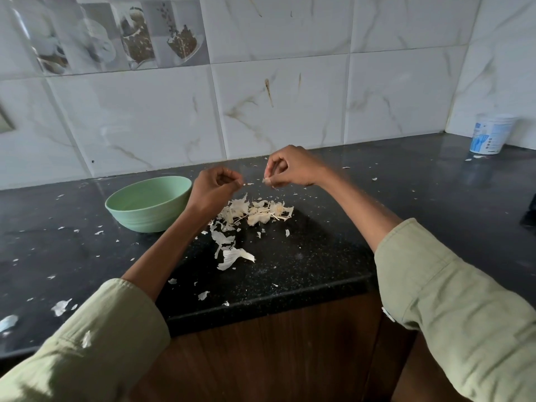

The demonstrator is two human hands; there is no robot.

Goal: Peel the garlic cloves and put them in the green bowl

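A green bowl (148, 203) stands on the black counter (319, 256), left of my hands. Its inside is mostly hidden by the near wall. My left hand (214, 187) hovers just right of the bowl with curled fingers, thumb and fingertips pressed together; what it holds is too small to tell. My right hand (290, 168) is raised above the counter and pinches a small pale garlic piece (266, 180) at its fingertips. Below both hands lies a pile of garlic skins and cloves (255, 211).
Loose white peel scraps (232, 256) are scattered over the counter up to its front edge. A white and blue tub (490, 134) stands at the far right by the tiled wall. A dark object (530, 210) sits at the right border.
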